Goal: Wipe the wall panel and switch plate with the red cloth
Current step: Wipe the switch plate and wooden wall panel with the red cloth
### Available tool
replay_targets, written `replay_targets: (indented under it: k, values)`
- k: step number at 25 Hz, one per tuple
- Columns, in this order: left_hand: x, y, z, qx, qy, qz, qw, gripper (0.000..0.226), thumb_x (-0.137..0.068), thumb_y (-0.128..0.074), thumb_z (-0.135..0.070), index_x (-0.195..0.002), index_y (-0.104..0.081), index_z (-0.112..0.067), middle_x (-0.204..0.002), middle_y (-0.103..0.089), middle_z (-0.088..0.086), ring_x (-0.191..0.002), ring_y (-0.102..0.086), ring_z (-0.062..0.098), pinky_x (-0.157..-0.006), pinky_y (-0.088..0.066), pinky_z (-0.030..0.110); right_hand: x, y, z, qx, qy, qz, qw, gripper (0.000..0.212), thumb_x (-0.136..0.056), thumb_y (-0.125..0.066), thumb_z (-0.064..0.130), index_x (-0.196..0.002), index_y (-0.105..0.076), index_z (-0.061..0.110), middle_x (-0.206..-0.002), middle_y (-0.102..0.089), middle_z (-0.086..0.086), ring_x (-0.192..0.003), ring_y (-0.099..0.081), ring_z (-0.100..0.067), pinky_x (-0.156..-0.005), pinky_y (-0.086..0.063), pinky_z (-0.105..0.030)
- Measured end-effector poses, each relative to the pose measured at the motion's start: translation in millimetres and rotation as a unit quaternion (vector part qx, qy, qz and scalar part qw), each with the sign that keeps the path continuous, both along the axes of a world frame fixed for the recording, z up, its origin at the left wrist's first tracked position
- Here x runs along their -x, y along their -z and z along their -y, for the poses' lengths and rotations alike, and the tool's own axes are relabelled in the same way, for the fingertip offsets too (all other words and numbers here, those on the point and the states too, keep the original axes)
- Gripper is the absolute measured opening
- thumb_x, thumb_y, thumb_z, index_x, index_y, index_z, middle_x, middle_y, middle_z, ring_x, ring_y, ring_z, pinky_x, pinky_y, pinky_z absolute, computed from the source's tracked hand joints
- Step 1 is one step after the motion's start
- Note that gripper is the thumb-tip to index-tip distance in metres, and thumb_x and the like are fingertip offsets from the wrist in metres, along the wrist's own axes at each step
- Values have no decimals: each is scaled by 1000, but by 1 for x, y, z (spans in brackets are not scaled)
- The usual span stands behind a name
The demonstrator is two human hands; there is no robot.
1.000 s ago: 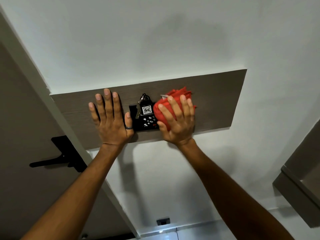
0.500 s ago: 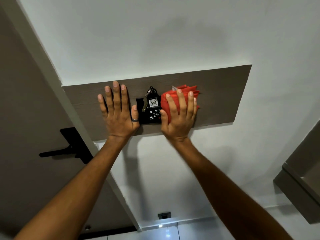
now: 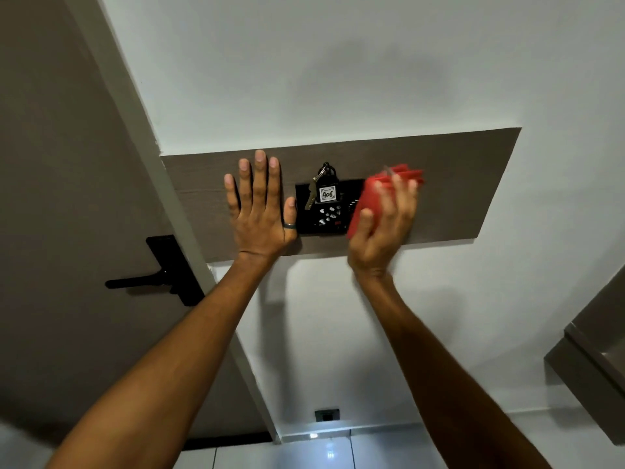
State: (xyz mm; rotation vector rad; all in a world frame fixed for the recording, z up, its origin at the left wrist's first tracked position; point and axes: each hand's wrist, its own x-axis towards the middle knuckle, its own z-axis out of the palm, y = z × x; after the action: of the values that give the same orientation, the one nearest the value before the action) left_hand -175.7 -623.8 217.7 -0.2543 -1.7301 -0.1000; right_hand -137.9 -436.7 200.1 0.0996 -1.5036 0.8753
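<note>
A brown wood-grain wall panel [image 3: 466, 184] runs across the white wall. At its middle sits a black switch plate [image 3: 326, 216] with a key and a tag marked 406 [image 3: 327, 193] hanging in front of it. My left hand [image 3: 258, 211] lies flat on the panel just left of the plate, fingers spread, a ring on the thumb. My right hand [image 3: 384, 225] holds the folded red cloth [image 3: 367, 201] against the panel at the plate's right edge; this hand is motion-blurred. The cloth covers the plate's right side.
A brown door [image 3: 61, 198] with a black lever handle [image 3: 159, 275] stands at the left, its pale frame [image 3: 189, 231] beside the panel. A small outlet [image 3: 327, 415] sits low on the wall above the tiled floor. A grey cabinet corner [image 3: 592, 353] juts in at right.
The view has shifted, so panel and hands sit further right in frame. My right hand has tilted and blurred with the cloth, now gripping it with thumb underneath. The left hand stays flat.
</note>
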Motion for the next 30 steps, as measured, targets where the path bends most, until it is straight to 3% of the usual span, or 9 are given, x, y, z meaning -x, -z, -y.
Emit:
replay_targets:
  k: [4,7,11,14,18,20,24,28,30]
  values:
    - [0,0,1,0,9,-1,1000,68,-106,-38,-39,-165,-14,-14,-169,-17,6,-161,3,22,-132,-1,48,8,14,23,-311,81,-83,943,42,-105,-48,48,-141,-59,28,-149,-52,-8,-142,-45,-38,-119,-40,-58]
    - [0,2,7,27,2,10,1000,67,-107,-33,-40,-165,-10,-15,-172,-4,2,-161,6,22,-132,1,47,9,19,48,-190,88,-41,977,41,-106,-44,49,-138,-59,27,-147,-52,-9,-143,-42,-38,-123,-34,-55]
    - [-1,4,7,7,15,13,1000,67,-106,-38,-38,-164,-16,-12,-166,-33,14,-161,4,22,-131,-3,49,14,30,46,-224,116,-64,965,42,-106,-45,48,-139,-58,26,-147,-51,-8,-147,-33,-36,-126,-29,-52]
    - [-1,3,9,11,8,21,1000,67,-106,-37,-38,-164,-16,-11,-165,-35,16,-161,5,22,-131,-1,49,9,22,58,-97,94,-13,991,45,-107,-39,47,-142,-54,23,-150,-48,-11,-150,-32,-38,-129,-25,-53]
    - [0,5,9,26,11,12,1000,66,-107,-33,-40,-165,-11,-14,-174,-5,4,-161,6,23,-132,0,49,14,33,43,-221,103,-58,968,43,-104,-45,47,-140,-57,25,-149,-50,-9,-148,-33,-36,-127,-27,-53]
    - [1,4,10,26,6,17,999,67,-108,-31,-40,-165,-9,-15,-174,6,0,-161,6,23,-132,1,49,11,25,48,-125,77,-32,989,43,-106,-42,46,-140,-55,23,-150,-48,-11,-149,-32,-37,-128,-26,-54]
    - [2,7,9,17,13,15,1000,67,-108,-31,-41,-166,-10,-15,-175,5,1,-162,4,24,-132,1,49,15,34,29,-251,108,-70,959,41,-102,-49,45,-138,-57,27,-147,-50,-9,-143,-41,-37,-126,-28,-53]
    - [2,5,10,11,24,17,1000,67,-108,-31,-40,-166,-11,-15,-175,4,1,-162,3,24,-132,0,49,8,26,35,-129,81,-12,988,43,-106,-42,46,-142,-54,24,-151,-48,-11,-150,-33,-38,-129,-24,-55]
    - [1,5,8,13,20,14,1000,67,-107,-31,-40,-166,-11,-15,-175,5,1,-162,3,24,-132,-1,49,12,31,28,-260,97,-60,959,42,-104,-47,45,-140,-57,27,-149,-50,-10,-147,-37,-38,-128,-25,-55]
